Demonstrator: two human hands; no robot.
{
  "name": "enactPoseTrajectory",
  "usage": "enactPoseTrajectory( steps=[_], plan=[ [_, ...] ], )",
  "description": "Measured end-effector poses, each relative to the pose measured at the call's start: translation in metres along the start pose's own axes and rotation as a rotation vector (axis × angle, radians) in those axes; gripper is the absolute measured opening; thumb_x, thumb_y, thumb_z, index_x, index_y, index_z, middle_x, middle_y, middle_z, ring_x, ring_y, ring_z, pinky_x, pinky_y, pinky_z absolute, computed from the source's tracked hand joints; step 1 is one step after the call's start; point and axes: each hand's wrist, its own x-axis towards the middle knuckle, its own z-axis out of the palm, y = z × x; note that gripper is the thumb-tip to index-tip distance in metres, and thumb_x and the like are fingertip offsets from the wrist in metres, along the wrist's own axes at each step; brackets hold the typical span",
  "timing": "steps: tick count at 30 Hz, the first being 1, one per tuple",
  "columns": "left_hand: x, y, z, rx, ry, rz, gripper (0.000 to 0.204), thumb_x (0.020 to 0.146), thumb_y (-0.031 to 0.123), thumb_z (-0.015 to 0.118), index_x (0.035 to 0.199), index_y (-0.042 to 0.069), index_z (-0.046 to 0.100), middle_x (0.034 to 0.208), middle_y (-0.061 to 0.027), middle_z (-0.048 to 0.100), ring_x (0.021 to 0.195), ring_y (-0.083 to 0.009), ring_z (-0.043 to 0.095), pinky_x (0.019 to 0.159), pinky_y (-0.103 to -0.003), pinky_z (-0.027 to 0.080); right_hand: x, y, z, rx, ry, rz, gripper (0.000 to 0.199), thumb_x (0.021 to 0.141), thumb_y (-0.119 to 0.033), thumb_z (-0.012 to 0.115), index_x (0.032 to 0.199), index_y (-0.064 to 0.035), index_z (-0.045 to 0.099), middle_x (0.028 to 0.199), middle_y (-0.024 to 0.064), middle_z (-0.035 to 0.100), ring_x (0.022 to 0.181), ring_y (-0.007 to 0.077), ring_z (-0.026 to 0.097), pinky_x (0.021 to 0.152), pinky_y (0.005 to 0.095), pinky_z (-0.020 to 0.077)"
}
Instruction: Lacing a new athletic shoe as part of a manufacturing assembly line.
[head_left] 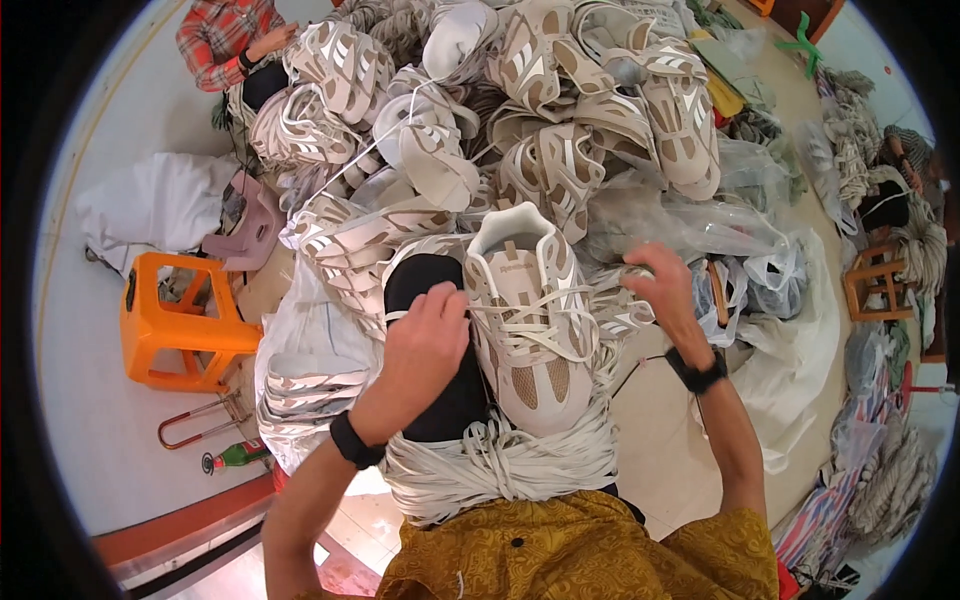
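A beige and white sneaker lies on my lap with its toe toward me and white laces threaded loosely across it. My left hand presses against the shoe's left side and pinches a lace end there. My right hand is raised at the shoe's right side, fingers closed on the other lace end. A thick bundle of white laces drapes over my lap below the shoe. Both wrists wear black bands.
A big heap of matching sneakers fills the space ahead. An orange plastic stool stands at left, clear plastic bags at right. Another person in a plaid shirt sits at the far left. Rope bundles lie at right.
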Motion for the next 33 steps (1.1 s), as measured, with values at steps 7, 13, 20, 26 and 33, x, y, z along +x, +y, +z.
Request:
enactPoseTrajectory(
  steps=[7, 13, 20, 26, 33],
  plan=[
    [0.012, -0.009, 0.003, -0.084, -0.296, -0.083, 0.023, 0.073, 0.012, 0.06, 0.093, 0.006, 0.049, 0.083, -0.0111, 0.053, 0.071, -0.0295, 0.056, 0.057, -0.037, 0.046, -0.019, -0.097, -0.001, -0.123, -0.418, -0.302, 0.019, 0.059, -0.008, 0.063, 0.078, -0.0076, 0.059, 0.072, 0.0063, 0.058, 0.077, 0.0209, 0.055, 0.065, 0.0315, 0.039],
    [0.013, -0.018, 0.006, -0.027, -0.351, -0.063, 0.013, 0.077, 0.013, 0.056, 0.085, 0.006, 0.05, 0.072, -0.0114, 0.053, 0.067, -0.0309, 0.056, 0.056, -0.039, 0.045, -0.016, -0.083, -0.001, 0.269, -0.402, -0.153, 0.03, 0.054, 0.001, 0.06, 0.084, -0.0052, 0.059, 0.067, 0.0061, 0.059, 0.066, 0.0165, 0.056, 0.063, 0.0277, 0.0405],
    [0.002, -0.051, -0.014, -0.144, -0.239, 0.029, 0.007, 0.077, 0.009, 0.053, 0.08, 0.005, 0.049, 0.07, -0.0129, 0.053, 0.066, -0.0331, 0.055, 0.056, -0.04, 0.044, 0.027, -0.069, 0.005, 1.298, -0.701, 0.523, 0.03, 0.058, 0.006, 0.057, 0.088, 0.0006, 0.059, 0.067, 0.0045, 0.059, 0.061, 0.0091, 0.056, 0.058, 0.019, 0.042],
    [-0.033, -0.12, -0.046, -0.06, -0.158, -0.094, 0.005, 0.075, 0.005, 0.052, 0.08, 0.003, 0.053, 0.073, -0.0152, 0.056, 0.07, -0.0342, 0.056, 0.057, -0.04, 0.045, 0.044, -0.068, 0.019, 1.194, -0.736, 0.413, 0.028, 0.06, 0.003, 0.057, 0.087, -0.003, 0.06, 0.066, 0.0049, 0.059, 0.059, 0.0097, 0.054, 0.057, 0.0217, 0.0423],
    [-0.076, -0.16, -0.041, -0.011, -0.142, -0.246, 0.004, 0.078, 0.006, 0.054, 0.081, 0.004, 0.055, 0.073, -0.0148, 0.055, 0.068, -0.0343, 0.055, 0.057, -0.039, 0.044, 0.003, -0.005, 0.03, 0.357, -0.303, 0.212, 0.028, 0.061, 0.0, 0.057, 0.088, -0.0039, 0.06, 0.058, 0.003, 0.055, 0.054, 0.0082, 0.051, 0.052, 0.0243, 0.042]
  ],
)
